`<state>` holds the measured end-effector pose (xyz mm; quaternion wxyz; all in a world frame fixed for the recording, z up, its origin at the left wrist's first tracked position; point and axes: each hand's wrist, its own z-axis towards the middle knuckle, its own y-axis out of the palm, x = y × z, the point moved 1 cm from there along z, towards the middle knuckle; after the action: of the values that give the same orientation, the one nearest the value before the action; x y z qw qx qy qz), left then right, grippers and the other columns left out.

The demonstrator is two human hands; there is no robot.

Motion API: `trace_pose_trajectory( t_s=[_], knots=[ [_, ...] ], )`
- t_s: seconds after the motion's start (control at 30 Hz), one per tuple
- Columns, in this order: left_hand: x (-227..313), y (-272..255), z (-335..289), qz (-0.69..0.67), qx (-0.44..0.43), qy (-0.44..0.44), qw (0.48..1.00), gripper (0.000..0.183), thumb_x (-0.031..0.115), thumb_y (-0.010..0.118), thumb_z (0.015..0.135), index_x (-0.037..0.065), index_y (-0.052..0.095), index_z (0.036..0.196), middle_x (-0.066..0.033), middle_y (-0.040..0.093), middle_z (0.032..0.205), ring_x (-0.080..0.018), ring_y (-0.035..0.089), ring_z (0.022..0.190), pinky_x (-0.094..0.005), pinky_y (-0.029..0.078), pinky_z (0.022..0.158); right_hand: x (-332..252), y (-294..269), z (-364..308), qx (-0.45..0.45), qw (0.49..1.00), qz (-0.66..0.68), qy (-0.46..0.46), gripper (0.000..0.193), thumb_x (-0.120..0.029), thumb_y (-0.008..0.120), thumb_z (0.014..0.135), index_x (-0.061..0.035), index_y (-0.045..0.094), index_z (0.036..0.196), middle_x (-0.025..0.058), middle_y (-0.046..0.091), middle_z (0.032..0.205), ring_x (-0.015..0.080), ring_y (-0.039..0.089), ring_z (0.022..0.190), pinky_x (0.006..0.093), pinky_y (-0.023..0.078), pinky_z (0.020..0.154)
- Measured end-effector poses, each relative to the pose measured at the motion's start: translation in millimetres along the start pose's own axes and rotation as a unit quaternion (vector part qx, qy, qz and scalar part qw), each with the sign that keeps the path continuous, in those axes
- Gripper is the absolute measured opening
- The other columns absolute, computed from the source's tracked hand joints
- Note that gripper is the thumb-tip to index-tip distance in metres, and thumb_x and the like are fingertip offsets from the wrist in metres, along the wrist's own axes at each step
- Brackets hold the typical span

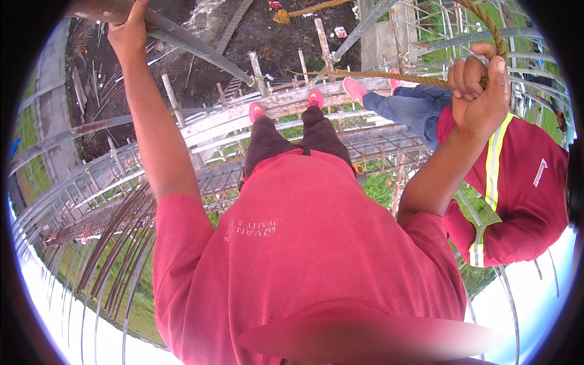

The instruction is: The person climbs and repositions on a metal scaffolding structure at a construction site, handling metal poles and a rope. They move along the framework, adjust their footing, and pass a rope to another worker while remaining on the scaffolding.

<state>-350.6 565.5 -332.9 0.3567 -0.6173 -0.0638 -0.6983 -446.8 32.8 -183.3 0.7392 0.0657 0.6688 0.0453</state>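
At the upper left, my left hand (129, 38) is wrapped around a thick grey metal scaffold pipe (188, 47), which slants down to the right. On the other side my raised right hand (477, 91) is closed on a yellow-brown rope (404, 77). One length of this rope runs left from my fist, low over the planks. Another length rises from the fist toward the upper right edge. My feet in pink shoes (257, 112) stand on a narrow walkway of worn planks (222, 123).
Close on my right stands a co-worker in a maroon jacket (529, 176) with reflective stripes. Bundled rebar (115, 267) sticks out at the lower left. Far below lies dark ground (274, 45) with scattered boards. Another rope (319, 8) with a frayed end hangs near the top.
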Motion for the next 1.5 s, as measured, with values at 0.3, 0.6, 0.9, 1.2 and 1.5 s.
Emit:
trace_pose_trajectory(
  t_s=[0.3,0.6,0.9,1.2,1.5],
  knots=[
    [-30.7,4.9,-110.0,0.277,-0.250,-0.225,0.900,0.076,0.050,0.077,0.079,-0.006,0.064,0.129,-0.0200,0.071,0.117,-0.0270,0.068,0.110,-0.0378,0.049,0.098,46.2,36.7,-13.6,-0.124,0.987,-0.053,0.082,0.046,-0.033,0.047,0.109,0.0054,0.056,0.132,-0.0077,0.030,0.059,0.0030,0.026,0.052,0.0232,0.023,0.050],
    [28.9,-1.6,-126.9,-0.085,-0.026,-0.171,0.981,0.026,0.017,0.068,0.093,-0.005,0.072,0.107,-0.0101,0.075,0.092,-0.0157,0.072,0.084,-0.0263,0.054,0.079,59.9,111.9,-12.5,-0.267,0.953,-0.118,0.078,0.042,-0.041,0.057,0.105,-0.0099,0.066,0.131,-0.0074,0.044,0.073,0.0023,0.035,0.060,0.0219,0.029,0.053],
    [61.6,-49.6,44.0,-0.337,-0.063,-0.007,0.939,0.052,0.036,0.038,0.108,-0.006,0.056,0.133,-0.0209,0.067,0.124,-0.0295,0.063,0.119,-0.0417,0.045,0.107,80.3,242.7,59.1,-0.303,0.952,-0.050,-0.002,0.044,-0.041,0.054,0.107,-0.0122,0.060,0.138,-0.0103,0.034,0.065,0.0022,0.029,0.056,0.0218,0.024,0.050],
    [51.5,-30.0,109.3,-0.460,-0.425,-0.124,0.769,0.052,0.042,0.051,0.101,0.002,0.052,0.134,-0.0100,0.059,0.122,-0.0233,0.059,0.110,-0.0366,0.047,0.095,62.9,370.9,124.7,-0.264,0.960,0.089,0.011,0.031,-0.026,0.053,0.106,-0.0047,0.064,0.125,-0.0021,0.062,0.084,0.0088,0.055,0.075,0.0284,0.047,0.067],
    [50.0,-94.4,37.5,-0.220,-0.236,-0.194,0.926,0.029,0.042,0.056,0.104,0.017,0.054,0.090,0.0071,0.036,0.062,-0.0053,0.035,0.053,-0.0229,0.034,0.049,121.8,350.3,59.6,-0.277,0.958,-0.038,0.058,0.018,-0.011,0.065,0.077,0.0019,0.056,0.087,0.0141,0.065,0.062,0.0212,0.065,0.049,0.0363,0.052,0.044]
  ],
)
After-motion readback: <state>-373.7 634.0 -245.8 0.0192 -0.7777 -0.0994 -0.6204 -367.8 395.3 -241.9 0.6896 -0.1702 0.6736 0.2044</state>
